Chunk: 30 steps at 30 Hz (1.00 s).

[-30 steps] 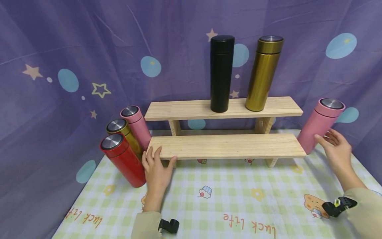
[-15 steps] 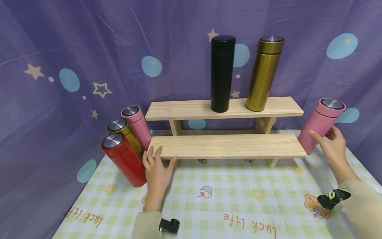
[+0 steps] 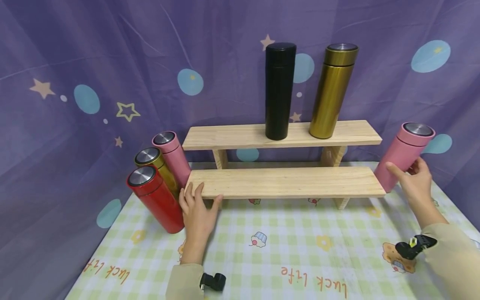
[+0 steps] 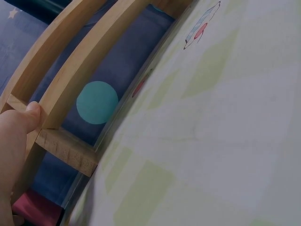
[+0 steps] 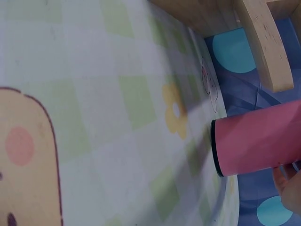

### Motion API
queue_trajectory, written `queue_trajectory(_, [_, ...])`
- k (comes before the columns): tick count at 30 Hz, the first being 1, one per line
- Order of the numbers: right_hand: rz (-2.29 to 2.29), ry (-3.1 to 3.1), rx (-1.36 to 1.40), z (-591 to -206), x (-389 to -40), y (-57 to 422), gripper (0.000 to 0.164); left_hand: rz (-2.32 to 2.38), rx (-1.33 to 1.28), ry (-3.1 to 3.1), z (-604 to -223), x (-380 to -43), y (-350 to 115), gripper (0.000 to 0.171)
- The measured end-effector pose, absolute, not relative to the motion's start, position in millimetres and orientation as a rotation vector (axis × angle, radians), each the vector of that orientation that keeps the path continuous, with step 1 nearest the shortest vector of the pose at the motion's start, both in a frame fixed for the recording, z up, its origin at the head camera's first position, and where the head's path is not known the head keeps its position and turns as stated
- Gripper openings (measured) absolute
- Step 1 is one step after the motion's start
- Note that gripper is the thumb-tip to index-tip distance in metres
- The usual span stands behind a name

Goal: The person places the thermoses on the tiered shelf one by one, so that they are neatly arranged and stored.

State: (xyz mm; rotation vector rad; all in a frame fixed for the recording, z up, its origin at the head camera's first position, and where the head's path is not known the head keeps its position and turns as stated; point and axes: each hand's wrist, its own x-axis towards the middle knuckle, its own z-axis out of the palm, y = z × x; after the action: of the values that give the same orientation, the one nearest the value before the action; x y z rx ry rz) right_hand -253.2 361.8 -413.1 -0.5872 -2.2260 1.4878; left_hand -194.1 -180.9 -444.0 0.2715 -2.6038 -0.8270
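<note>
My left hand [image 3: 198, 216] rests at the left end of the lower shelf of a light wooden two-tier stand [image 3: 285, 183], fingertips on top. Its thumb [image 4: 33, 113] lies against the front edge in the left wrist view. Past the stand's right end, my right hand [image 3: 416, 183] holds a pink thermos flask [image 3: 403, 154] low on its body, thumb in front, other fingers mostly hidden behind. The right wrist view shows the dark base of this pink flask [image 5: 258, 139] at the cloth; whether it touches cannot be told.
A black flask [image 3: 279, 91] and a tall gold flask [image 3: 333, 91] stand on the upper shelf. Left of the stand, a red flask [image 3: 157, 200], a shorter gold flask [image 3: 163, 171] and another pink flask [image 3: 174, 158] stand close together. A purple curtain [image 3: 225, 33] hangs behind the checked tablecloth [image 3: 292, 233].
My right hand has shifted slightly left and closer round the pink flask, its thumb further across the front. The flask and my left hand have stayed in place.
</note>
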Motion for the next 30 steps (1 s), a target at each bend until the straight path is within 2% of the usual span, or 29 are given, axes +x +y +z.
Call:
queue_trajectory(11, [1.548,-2.123,-0.581,-409,-252,361,0.072,-0.826,0.269,-2.599,-442,-194,-181,0.077])
queue_trajectory(22, [1.586,-2.061,-0.687,-405,-244,363,0.079,-0.832,0.262,-2.607,-443,-194,-181,0.078])
queue_trajectory(30, [1.633,-1.978,-0.677,-396,-237,364,0.074,-0.837,0.264,-2.612,-443,-194,-182,0.078])
